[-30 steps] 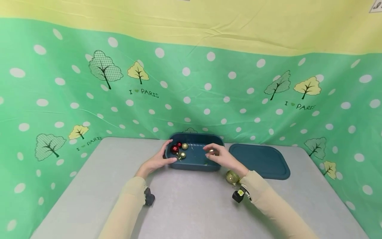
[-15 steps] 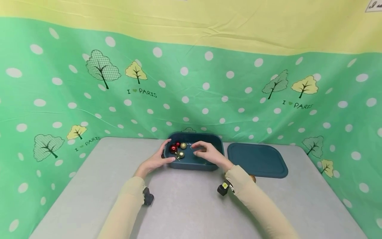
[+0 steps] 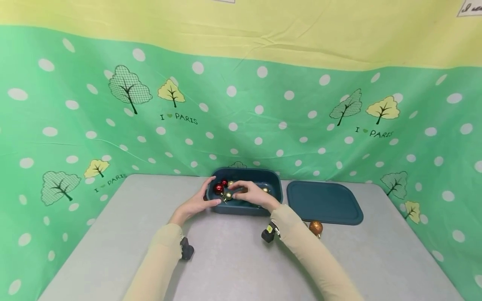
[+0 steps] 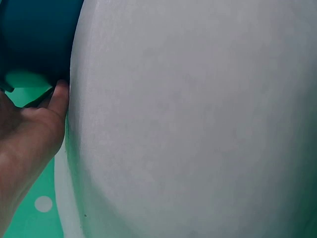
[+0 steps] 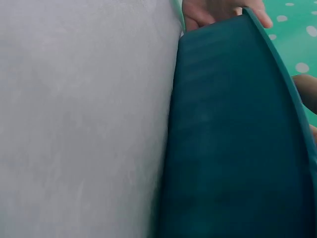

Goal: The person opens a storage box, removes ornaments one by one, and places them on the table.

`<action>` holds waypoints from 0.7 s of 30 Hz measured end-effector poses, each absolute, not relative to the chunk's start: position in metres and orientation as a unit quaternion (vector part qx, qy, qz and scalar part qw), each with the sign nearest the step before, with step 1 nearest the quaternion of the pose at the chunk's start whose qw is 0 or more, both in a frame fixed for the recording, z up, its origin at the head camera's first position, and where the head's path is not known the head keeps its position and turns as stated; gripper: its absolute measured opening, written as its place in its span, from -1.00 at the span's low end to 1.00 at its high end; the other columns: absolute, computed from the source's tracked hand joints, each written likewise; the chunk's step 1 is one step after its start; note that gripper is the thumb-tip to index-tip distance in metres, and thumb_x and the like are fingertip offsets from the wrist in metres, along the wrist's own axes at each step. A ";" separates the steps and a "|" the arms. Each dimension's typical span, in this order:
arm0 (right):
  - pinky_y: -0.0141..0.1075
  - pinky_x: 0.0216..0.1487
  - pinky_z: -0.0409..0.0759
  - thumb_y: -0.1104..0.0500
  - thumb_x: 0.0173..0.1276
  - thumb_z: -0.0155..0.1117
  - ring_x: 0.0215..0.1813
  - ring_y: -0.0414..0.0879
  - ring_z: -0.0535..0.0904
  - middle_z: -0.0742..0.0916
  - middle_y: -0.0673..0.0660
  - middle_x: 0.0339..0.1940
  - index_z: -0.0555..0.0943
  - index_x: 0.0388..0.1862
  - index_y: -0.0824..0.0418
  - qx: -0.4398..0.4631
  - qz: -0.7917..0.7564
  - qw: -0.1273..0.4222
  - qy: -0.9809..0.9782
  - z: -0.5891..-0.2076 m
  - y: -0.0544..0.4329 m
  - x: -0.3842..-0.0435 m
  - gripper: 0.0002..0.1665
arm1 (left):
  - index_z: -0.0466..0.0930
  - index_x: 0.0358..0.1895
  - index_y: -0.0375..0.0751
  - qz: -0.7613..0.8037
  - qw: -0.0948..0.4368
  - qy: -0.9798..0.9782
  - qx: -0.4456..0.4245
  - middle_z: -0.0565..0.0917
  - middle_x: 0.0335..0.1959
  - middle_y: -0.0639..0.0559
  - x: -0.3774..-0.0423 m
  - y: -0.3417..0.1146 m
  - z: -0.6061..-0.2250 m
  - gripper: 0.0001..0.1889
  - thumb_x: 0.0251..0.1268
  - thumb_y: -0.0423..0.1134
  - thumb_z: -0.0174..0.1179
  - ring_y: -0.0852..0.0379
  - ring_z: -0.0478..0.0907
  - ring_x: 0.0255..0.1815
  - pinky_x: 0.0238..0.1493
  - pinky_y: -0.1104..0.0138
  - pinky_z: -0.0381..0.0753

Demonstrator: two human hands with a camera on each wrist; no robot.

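My left hand point(image 3: 193, 205) grips the left end of a dark blue plastic box point(image 3: 242, 210), thumb at the front rim and fingers along the side. Inside, at the left, lie a red bauble point(image 3: 218, 188), a smaller red bauble point(image 3: 224, 182) and a gold bauble point(image 3: 228, 195). Another gold bauble point(image 3: 231, 183) is partly covered by the right fingers. My right hand point(image 3: 252, 195) reaches over the front rim into the box, thumb and fingers apart beside the gold baubles. A further gold bauble point(image 3: 265, 190) sits toward the right, behind this hand. The right wrist view shows mostly the box's outer wall point(image 5: 228, 124).
A flat blue lid point(image 3: 324, 202) lies right of the box. In front of it an orange bauble point(image 3: 315, 227) rests on the grey table point(image 3: 226, 259), close to the right sleeve. A green dotted curtain point(image 3: 263, 150) hangs right behind the box.
My right hand has moved left inside the box, away from a gold bauble now lying at the right, to the baubles at the left. My left hand stays on the box.
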State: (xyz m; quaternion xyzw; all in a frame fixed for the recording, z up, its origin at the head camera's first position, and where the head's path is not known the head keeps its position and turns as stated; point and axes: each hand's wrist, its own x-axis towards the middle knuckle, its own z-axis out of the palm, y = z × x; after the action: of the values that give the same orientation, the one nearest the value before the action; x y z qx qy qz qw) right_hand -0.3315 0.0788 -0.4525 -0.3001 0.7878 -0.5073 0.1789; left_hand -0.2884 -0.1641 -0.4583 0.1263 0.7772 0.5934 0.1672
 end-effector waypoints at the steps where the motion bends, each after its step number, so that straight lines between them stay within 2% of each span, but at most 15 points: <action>1: -0.17 0.05 0.55 0.33 0.40 0.17 0.09 0.11 0.56 0.56 0.32 0.19 0.50 0.21 0.40 -0.300 -0.505 0.180 0.789 -0.454 0.077 -0.333 -0.58 | -0.29 0.57 0.00 0.595 0.168 0.775 0.127 -0.37 0.54 -0.26 -0.289 -0.164 -0.459 -0.04 0.30 -0.26 0.23 -0.29 -0.40 0.50 0.34 -0.28 -0.21; 7: -0.18 0.05 0.54 0.34 0.36 0.20 0.08 0.11 0.56 0.59 0.28 0.14 0.54 0.16 0.38 -0.305 -0.487 0.172 0.800 -0.460 0.069 -0.339 -0.61 | -0.29 0.57 -0.02 0.598 0.166 0.773 0.131 -0.38 0.54 -0.25 -0.288 -0.163 -0.459 -0.05 0.30 -0.28 0.22 -0.28 -0.41 0.50 0.34 -0.28 -0.23; 16: -0.08 0.18 0.46 0.33 0.34 0.25 0.24 0.08 0.46 0.55 0.21 0.24 0.55 0.21 0.30 -0.327 -0.425 0.179 0.825 -0.463 0.066 -0.341 -0.56 | -0.29 0.57 -0.06 0.599 0.161 0.773 0.135 -0.37 0.53 -0.29 -0.286 -0.162 -0.456 -0.05 0.30 -0.31 0.21 -0.31 -0.42 0.49 0.33 -0.29 -0.27; 21: -0.12 0.11 0.51 0.31 0.33 0.27 0.16 0.08 0.51 0.55 0.21 0.23 0.55 0.21 0.30 -0.331 -0.422 0.185 0.824 -0.464 0.064 -0.340 -0.55 | -0.30 0.57 -0.06 0.603 0.163 0.769 0.136 -0.38 0.53 -0.29 -0.287 -0.163 -0.457 -0.04 0.30 -0.32 0.22 -0.30 -0.43 0.49 0.33 -0.28 -0.27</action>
State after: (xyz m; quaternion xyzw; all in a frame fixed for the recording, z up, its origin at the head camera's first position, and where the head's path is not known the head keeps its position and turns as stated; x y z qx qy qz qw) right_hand -0.3395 0.0641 -0.4639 -0.3314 0.8235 -0.4216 0.1850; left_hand -0.2866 -0.1634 -0.4567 0.1355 0.7688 0.6034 0.1626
